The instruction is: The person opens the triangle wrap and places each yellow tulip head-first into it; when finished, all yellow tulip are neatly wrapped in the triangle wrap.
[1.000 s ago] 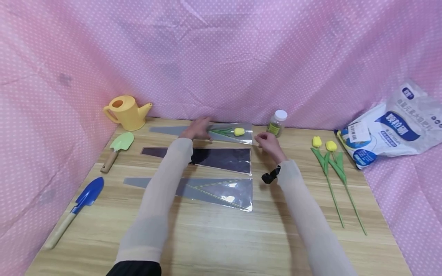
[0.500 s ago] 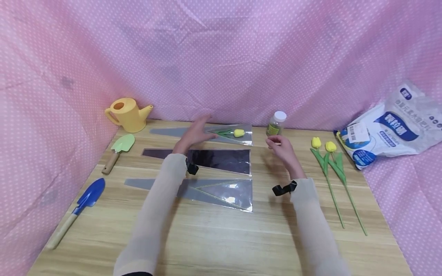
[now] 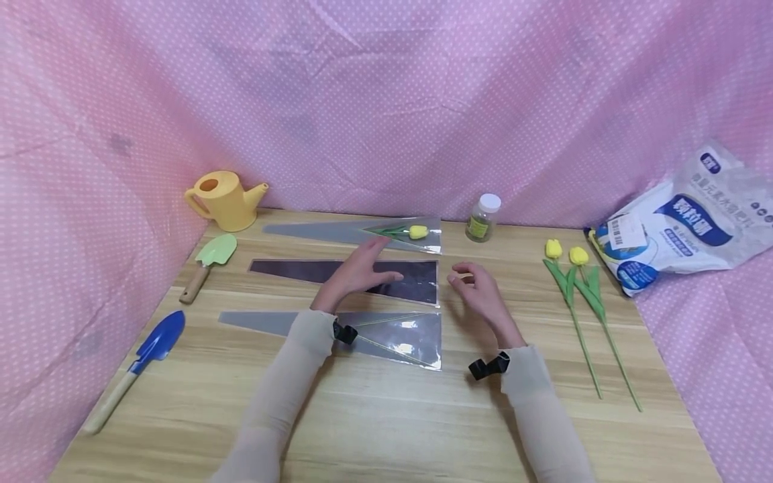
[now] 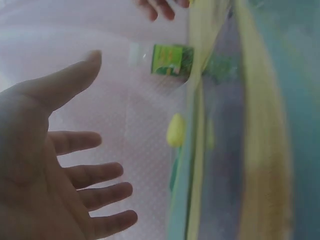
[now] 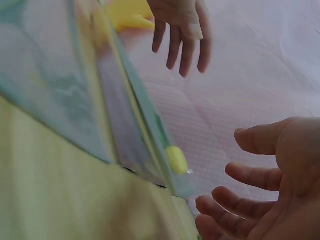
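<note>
My left hand (image 3: 360, 270) hovers over the middle, dark-looking clear sleeve (image 3: 413, 282), its fingers spread and holding nothing, as the left wrist view also shows. To the right of that sleeve's wide end hangs my right hand (image 3: 480, 290), fingers loosely bent, nothing in it. A yellow tulip (image 3: 418, 232) with green leaves lies on the rear sleeve (image 3: 302, 230); I cannot tell whether it is inside. The front sleeve (image 3: 392, 335), with yellow lines, lies flat nearest me. Two more yellow tulips (image 3: 553, 249) lie side by side on the right of the table.
A yellow watering can (image 3: 226, 201), a green trowel (image 3: 216, 249) and a blue trowel (image 3: 160, 337) stand or lie along the left. A white-capped jar (image 3: 482, 218) stands at the back. A white and blue bag (image 3: 682, 221) leans against the pink curtain (image 3: 386, 100) at right.
Both hands have come away from the rear sleeve and the tulip there. They have drawn back toward me, the right one first moving right past the jar. The sleeves have stayed in place.
</note>
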Available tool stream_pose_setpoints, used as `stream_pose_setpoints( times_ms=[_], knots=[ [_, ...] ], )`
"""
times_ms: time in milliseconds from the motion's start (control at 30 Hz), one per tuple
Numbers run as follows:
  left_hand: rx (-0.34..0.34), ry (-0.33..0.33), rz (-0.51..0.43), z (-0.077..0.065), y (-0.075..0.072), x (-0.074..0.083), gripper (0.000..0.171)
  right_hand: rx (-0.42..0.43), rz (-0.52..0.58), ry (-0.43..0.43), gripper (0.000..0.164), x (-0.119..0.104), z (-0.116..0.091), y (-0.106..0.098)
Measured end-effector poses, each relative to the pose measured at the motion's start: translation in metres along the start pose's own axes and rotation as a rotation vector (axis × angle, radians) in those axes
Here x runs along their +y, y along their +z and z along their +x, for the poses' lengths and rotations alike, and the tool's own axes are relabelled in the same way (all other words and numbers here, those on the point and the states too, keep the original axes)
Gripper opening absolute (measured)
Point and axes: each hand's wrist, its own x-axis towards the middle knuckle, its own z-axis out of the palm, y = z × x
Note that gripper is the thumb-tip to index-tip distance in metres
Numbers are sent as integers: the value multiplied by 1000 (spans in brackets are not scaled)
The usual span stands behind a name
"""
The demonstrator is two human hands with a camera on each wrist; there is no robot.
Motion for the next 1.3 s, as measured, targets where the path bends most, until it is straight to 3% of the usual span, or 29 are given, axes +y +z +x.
stream_pose_setpoints(
  times_ms=[200, 367, 533, 700, 867, 1300],
  knots=[
    [-131, -37, 18, -12, 21, 7, 88, -45, -72, -46, 43, 7, -1, 13],
    [-271, -57, 100, -17, 36, 14, 87, -111, -220, -46, 52, 9, -2, 22],
    [-344, -41, 165, -18, 41, 21, 90, -113, -330, -13, 62, 9, 0, 25],
    [-407, -69, 167, -21, 44, 21, 91, -153, -398, 39, 74, 12, 2, 23],
    [-439, -84, 166, -21, 47, 19, 90, -158, -451, 47, 75, 14, 4, 24],
    [-443, -80, 185, -21, 51, 16, 85, -109, -510, 54, 66, 11, 9, 31]
  ],
)
